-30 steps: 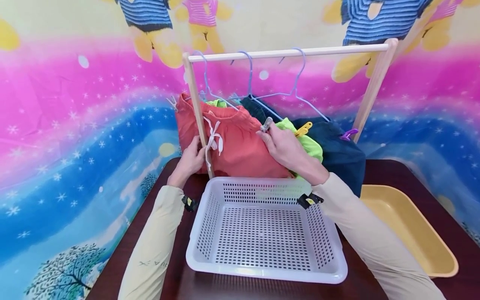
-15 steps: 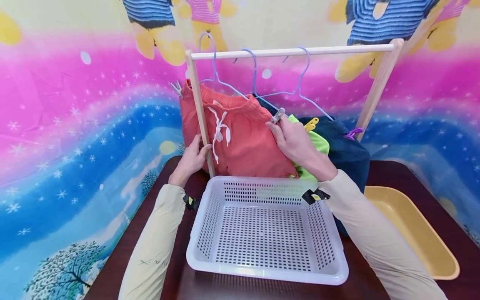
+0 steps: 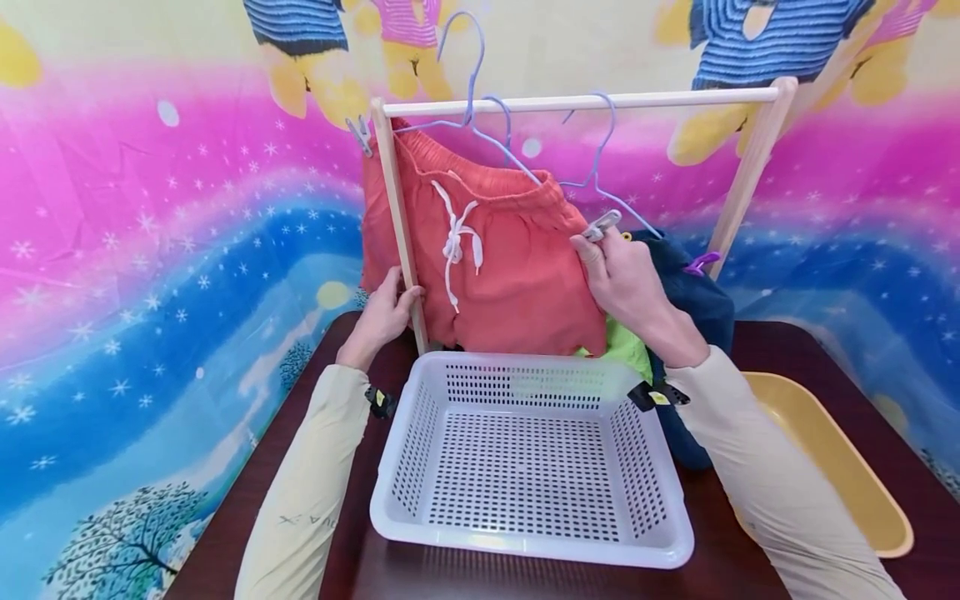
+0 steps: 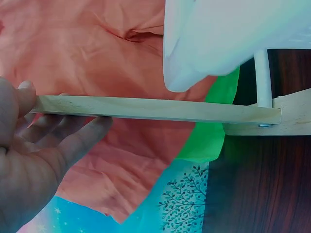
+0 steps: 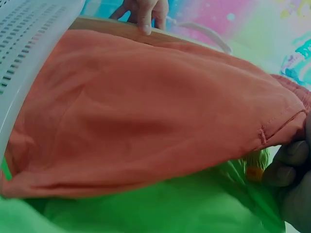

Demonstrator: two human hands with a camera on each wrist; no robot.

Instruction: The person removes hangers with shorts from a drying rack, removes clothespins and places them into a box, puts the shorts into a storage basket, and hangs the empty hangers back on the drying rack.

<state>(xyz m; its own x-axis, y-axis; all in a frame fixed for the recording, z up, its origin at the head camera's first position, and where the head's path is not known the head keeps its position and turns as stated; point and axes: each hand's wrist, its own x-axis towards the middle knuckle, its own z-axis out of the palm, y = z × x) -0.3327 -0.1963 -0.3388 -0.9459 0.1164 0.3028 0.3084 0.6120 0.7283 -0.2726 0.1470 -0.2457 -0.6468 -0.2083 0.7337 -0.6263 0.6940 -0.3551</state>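
Coral-red shorts [image 3: 517,267] with a white drawstring hang from a lilac wire hanger [image 3: 472,108], whose hook stands above the rail. My right hand [image 3: 637,287] pinches the right end of the waistband, beside a grey clothespin [image 3: 602,225]. Another grey clothespin [image 3: 360,136] sits at the left end of the waistband. My left hand [image 3: 384,317] holds the left post [image 3: 402,225] of the wooden rack, thumb in front and fingers behind; the left wrist view shows this post [image 4: 146,108] crossing in front of the shorts.
Behind the shorts hang a bright green garment [image 3: 626,346] and a dark navy one [image 3: 693,308] with a purple clip [image 3: 702,263]. A white perforated basket [image 3: 532,546] stands in front of the rack. At right lies a yellow tray [image 3: 825,467].
The shorts' hanger has risen and moved right, its hook coming up off the rail. My right hand has moved right with the waistband. The left hand stays at the post.
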